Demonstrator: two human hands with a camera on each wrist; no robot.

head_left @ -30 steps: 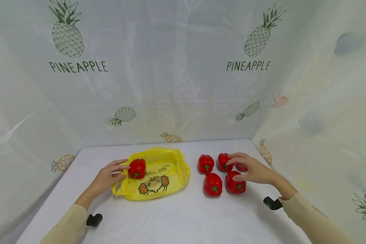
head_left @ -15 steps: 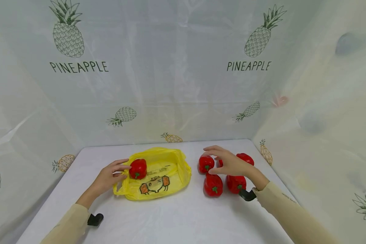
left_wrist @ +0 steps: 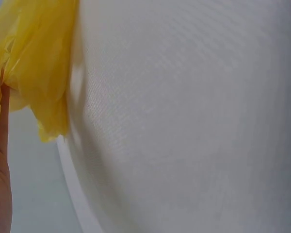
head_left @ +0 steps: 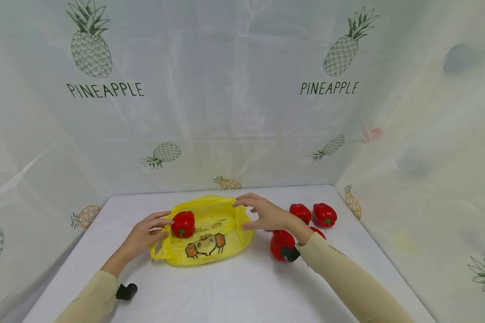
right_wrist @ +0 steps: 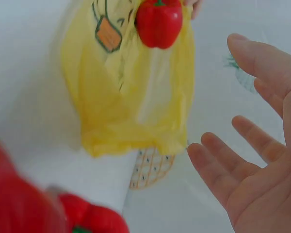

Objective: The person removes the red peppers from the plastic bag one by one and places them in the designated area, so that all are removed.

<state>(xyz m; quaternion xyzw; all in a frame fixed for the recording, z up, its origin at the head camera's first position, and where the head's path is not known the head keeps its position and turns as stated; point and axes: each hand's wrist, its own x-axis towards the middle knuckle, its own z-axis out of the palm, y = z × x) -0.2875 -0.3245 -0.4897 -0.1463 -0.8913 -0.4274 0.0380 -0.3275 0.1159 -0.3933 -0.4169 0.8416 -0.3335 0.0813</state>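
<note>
A yellow plastic bag [head_left: 234,244] with a printed cartoon face lies spread on the white table, its mouth toward the left. One red bell pepper [head_left: 183,224] rests at that mouth. My left hand [head_left: 141,235] holds the bag's left edge, fingertips close to the pepper; the left wrist view shows a finger at the gathered yellow plastic [left_wrist: 36,63]. Over the bag's right end hovers my right hand [head_left: 266,216], fingers spread and nothing in them, as the right wrist view of the hand [right_wrist: 262,174] confirms.
Several red bell peppers stand on the right side of the table: one near pepper [head_left: 280,244] below my right forearm, and two farther back, a middle pepper [head_left: 300,212] and a right pepper [head_left: 324,214]. Pineapple-printed sheeting [head_left: 242,112] walls the back and sides.
My right hand has moved left, from above the red peppers to the right end of the bag, carrying nothing. The left hand, the bag and its pepper stay where they were.
</note>
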